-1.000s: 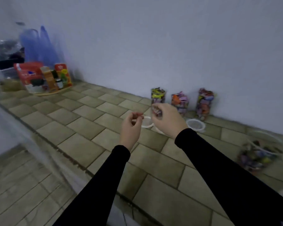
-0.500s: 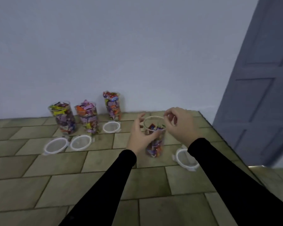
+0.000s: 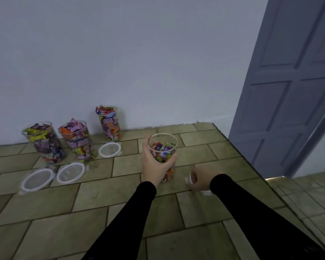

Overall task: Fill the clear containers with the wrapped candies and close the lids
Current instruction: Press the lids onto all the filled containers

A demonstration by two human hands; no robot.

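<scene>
left hand (image 3: 154, 166) gripping container (image 3: 164, 156) (open-topped), counter (image 3: 101, 194)

Right hand (image 3: 199, 180) smeared by motion blur over a white lid (image 3: 190, 180); grip on it not readable. Lower part of held container (image 3: 162, 156) hidden behind left hand (image 3: 154, 164). Both black sleeves (image 3: 124, 222) cut off by bottom edge. Candy wrappers' print mostly illegible.

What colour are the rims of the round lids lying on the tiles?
White rims around clear centres, seen in the head view.
</scene>
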